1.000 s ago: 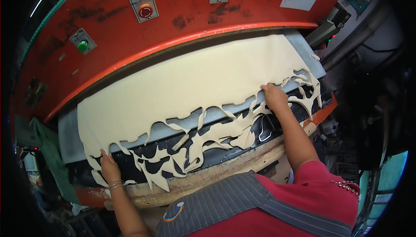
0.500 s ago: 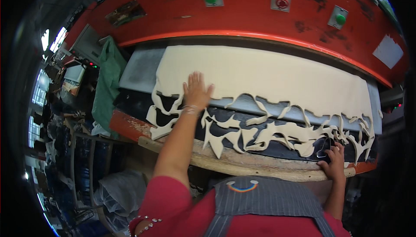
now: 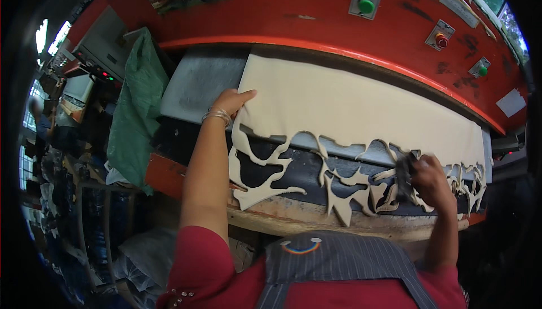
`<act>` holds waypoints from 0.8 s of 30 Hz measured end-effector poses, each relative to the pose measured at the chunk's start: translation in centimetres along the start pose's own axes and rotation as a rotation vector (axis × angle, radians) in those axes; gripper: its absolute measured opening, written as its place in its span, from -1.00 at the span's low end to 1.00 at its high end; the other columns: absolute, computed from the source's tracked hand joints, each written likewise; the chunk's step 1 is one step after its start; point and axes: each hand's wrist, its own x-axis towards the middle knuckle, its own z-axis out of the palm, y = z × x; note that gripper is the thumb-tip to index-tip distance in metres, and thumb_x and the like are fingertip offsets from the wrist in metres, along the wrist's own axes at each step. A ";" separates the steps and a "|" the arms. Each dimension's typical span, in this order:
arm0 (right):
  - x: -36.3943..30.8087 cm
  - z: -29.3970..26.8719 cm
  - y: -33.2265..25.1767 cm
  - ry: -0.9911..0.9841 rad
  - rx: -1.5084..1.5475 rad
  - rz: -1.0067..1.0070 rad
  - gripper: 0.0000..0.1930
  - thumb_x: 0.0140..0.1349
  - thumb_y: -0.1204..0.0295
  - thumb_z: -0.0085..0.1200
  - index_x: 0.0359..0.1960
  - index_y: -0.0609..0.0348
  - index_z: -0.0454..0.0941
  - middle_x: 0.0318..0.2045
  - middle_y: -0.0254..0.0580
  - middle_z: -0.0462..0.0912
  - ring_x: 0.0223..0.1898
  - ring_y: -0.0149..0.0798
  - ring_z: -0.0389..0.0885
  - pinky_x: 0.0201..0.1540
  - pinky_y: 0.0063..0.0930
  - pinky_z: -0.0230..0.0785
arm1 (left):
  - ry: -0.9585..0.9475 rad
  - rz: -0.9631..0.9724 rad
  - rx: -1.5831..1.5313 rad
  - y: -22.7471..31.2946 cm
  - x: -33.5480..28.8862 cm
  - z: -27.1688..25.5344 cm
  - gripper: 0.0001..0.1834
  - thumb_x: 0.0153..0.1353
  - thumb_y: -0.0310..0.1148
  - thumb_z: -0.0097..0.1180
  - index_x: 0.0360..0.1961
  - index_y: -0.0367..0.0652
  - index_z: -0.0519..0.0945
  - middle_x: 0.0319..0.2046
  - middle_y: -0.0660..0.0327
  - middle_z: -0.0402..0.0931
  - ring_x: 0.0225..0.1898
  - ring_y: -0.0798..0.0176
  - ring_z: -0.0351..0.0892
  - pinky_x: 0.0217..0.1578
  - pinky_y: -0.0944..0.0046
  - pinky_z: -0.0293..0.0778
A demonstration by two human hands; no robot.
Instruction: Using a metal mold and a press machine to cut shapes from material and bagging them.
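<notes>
A broad cream sheet, soft and flat, lies across the work surface. Its near edge is cut into curved gaps and ragged strips. At the sheet's left edge, my left hand is closed on the border, thumb on top; its other fingers are partly hidden. My right hand, smeared by motion, is closed round a dark, upright, thin-walled piece that looks like a cutting die. This piece is over the cut strips near the sheet's front right, and its outline is blurred.
A red machine beam spans the far side, with a green button and a red button. Green cloth hangs at the left. A worn wooden edge runs along the front. A grey metal plate shows beside the sheet.
My left hand has gone from lying flat on the sheet to gripping its left edge. My right hand has lifted the die-like piece from among the strips. The view has turned left.
</notes>
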 end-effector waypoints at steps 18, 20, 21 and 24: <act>26.9 15.7 -13.0 0.373 -0.128 0.391 -0.15 -0.16 -0.17 0.26 0.07 0.23 0.41 -0.07 0.02 0.52 0.04 0.05 0.42 0.09 -0.23 0.22 | 0.414 1.019 0.479 -7.5 -6.2 4.0 -0.66 0.17 -0.18 0.10 -0.09 -0.12 0.56 -0.05 0.13 0.45 0.04 -0.02 0.37 0.09 0.04 0.25; 28.2 15.4 -11.8 0.303 0.010 0.405 -0.17 -0.20 -0.14 0.30 0.03 0.24 0.44 -0.11 -0.02 0.55 0.00 0.02 0.43 0.07 -0.22 0.24 | 0.413 1.018 0.452 -7.5 -6.2 4.5 -0.69 0.18 -0.22 0.09 -0.09 -0.12 0.56 -0.05 0.13 0.45 0.05 -0.01 0.37 0.10 0.04 0.25; 28.6 15.4 -11.1 0.233 0.159 0.414 -0.18 -0.24 -0.12 0.33 -0.02 0.25 0.47 -0.16 -0.06 0.57 -0.03 -0.02 0.44 0.05 -0.22 0.25 | 0.416 1.012 0.436 -7.5 -6.3 4.7 -0.71 0.18 -0.26 0.08 -0.09 -0.11 0.56 -0.05 0.13 0.45 0.06 -0.01 0.37 0.11 0.05 0.25; 27.0 14.4 -9.7 0.263 0.310 0.146 -0.38 -0.18 0.11 0.37 -0.10 0.23 0.52 -0.24 -0.09 0.58 -0.10 -0.04 0.46 -0.01 -0.26 0.32 | 0.399 0.977 0.460 -7.8 -6.7 4.6 -0.71 0.16 -0.28 0.09 -0.10 -0.13 0.56 -0.04 0.14 0.44 0.08 0.01 0.35 0.12 0.05 0.25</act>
